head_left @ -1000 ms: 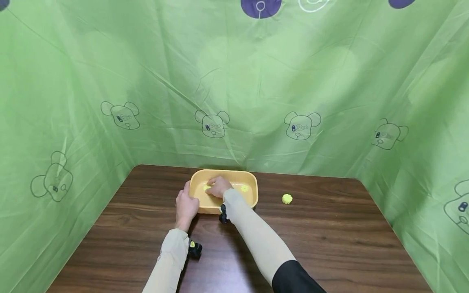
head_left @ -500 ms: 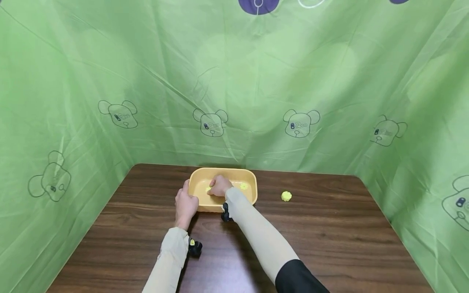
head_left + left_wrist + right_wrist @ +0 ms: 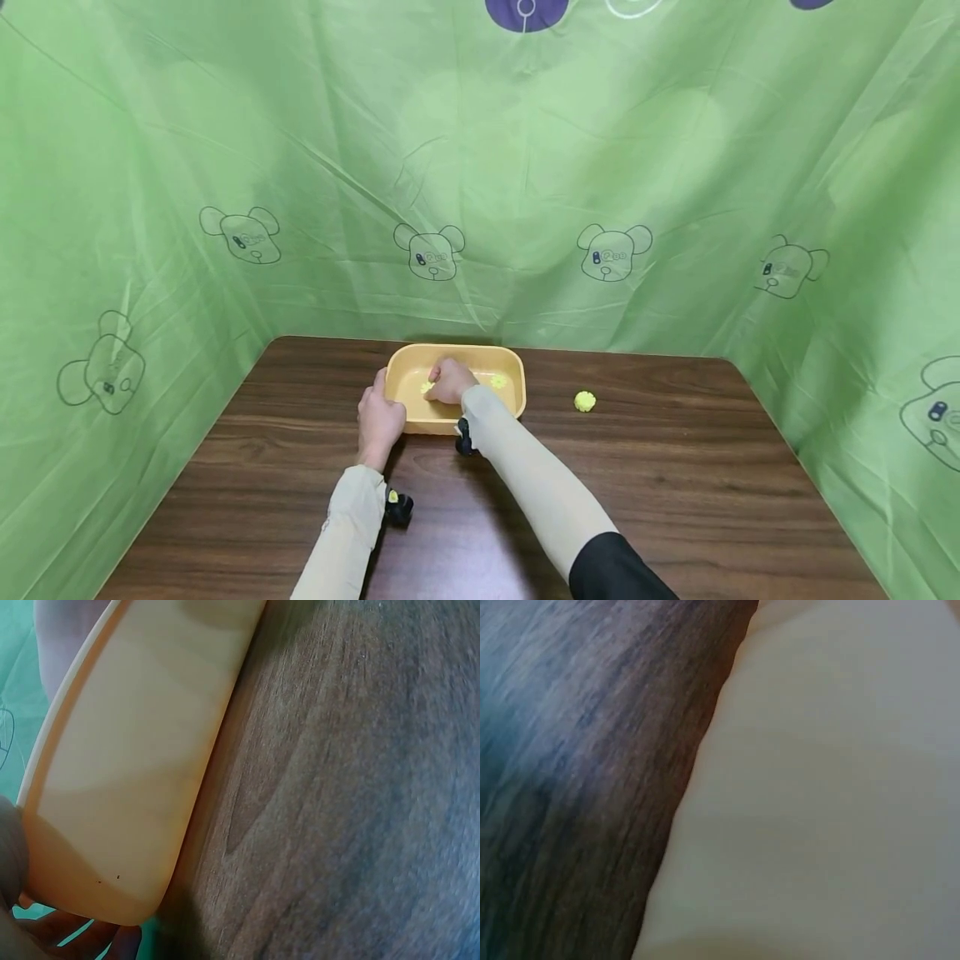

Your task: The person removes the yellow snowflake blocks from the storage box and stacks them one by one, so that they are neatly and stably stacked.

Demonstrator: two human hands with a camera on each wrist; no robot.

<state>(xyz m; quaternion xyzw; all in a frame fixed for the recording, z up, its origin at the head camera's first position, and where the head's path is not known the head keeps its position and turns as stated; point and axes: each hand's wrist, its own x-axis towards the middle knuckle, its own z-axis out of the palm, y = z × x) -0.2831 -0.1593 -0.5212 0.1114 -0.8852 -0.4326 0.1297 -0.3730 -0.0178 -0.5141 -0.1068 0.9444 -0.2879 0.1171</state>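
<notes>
A yellow plastic basin [image 3: 431,426] stands near the table's far edge. At its left end my left hand [image 3: 381,427] grips the rim, thumb towards the front corner. The left wrist view shows the basin's outer wall [image 3: 135,765] from close up, with left-hand fingers [image 3: 88,939] curled around the corner. Inside the basin, my right hand [image 3: 452,383] is low over the floor, finger and thumb drawn together at a small yellow flower-shaped piece [image 3: 426,387]. To its right lies a second flower-shaped piece [image 3: 498,381]. In the right wrist view the hand is hidden; a pale surface [image 3: 802,795] fills most of it.
On the brown wooden table [image 3: 675,467], right of the basin, lies another yellow flower-shaped piece [image 3: 585,402]. Green cloth [image 3: 525,308] printed with bear outlines encloses the back and both sides. Small black cameras [image 3: 399,509] sit at the wrists.
My right hand's finger and thumb have drawn closer together at the left flower-shaped piece, and the hand has shifted slightly right. My left hand keeps its grip on the basin. The view tilts slightly.
</notes>
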